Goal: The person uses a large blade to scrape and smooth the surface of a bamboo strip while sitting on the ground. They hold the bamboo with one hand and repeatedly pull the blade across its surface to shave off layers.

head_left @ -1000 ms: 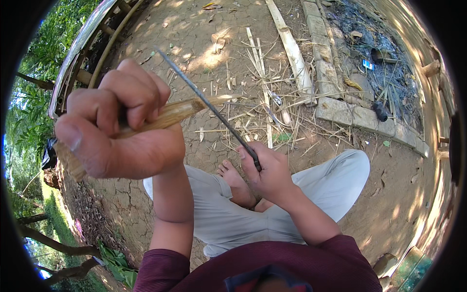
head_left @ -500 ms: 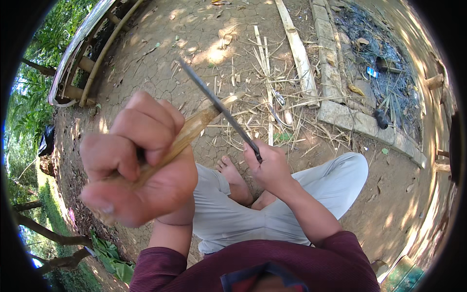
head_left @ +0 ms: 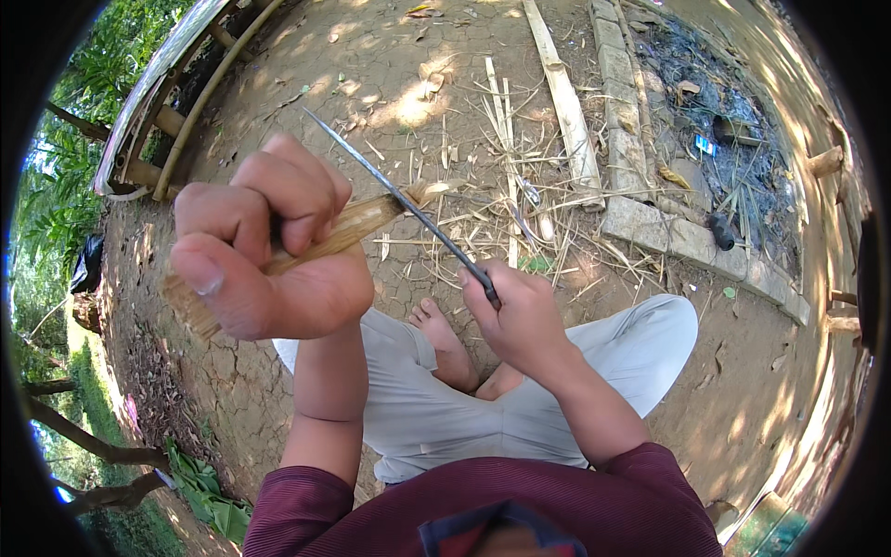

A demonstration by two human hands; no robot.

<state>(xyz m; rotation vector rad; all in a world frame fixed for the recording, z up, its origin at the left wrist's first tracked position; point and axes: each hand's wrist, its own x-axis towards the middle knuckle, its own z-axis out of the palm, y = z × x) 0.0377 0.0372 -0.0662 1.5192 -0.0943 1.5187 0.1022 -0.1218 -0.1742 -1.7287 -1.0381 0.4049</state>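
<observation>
My left hand [head_left: 278, 246] is raised at the left, its fingers wrapped round a pale brown piece of split wood [head_left: 360, 221], perhaps bamboo. One rough end sticks out below the thumb; the other points right and away, with a darker patch and a thin frayed tip. In my right hand [head_left: 520, 320] is a long thin knife [head_left: 429, 223], gripped by its dark handle, which the fingers mostly hide. The narrow blade slants up to the left and crosses the wood near its far end, seemingly touching it.
Thin strips and shavings [head_left: 557, 237] litter the ground ahead, beside a long split bamboo plank [head_left: 562, 97]. A block border [head_left: 673, 232] edges an ashy fire pit [head_left: 733, 148] at the right. A bamboo bench frame [head_left: 172, 121] stands far left. My crossed legs [head_left: 445, 418] lie below.
My left hand has moved slightly up and away, and its thumb now lies higher along the wood. The knife tip has shifted left; the blade still crosses the wood near its far end.
</observation>
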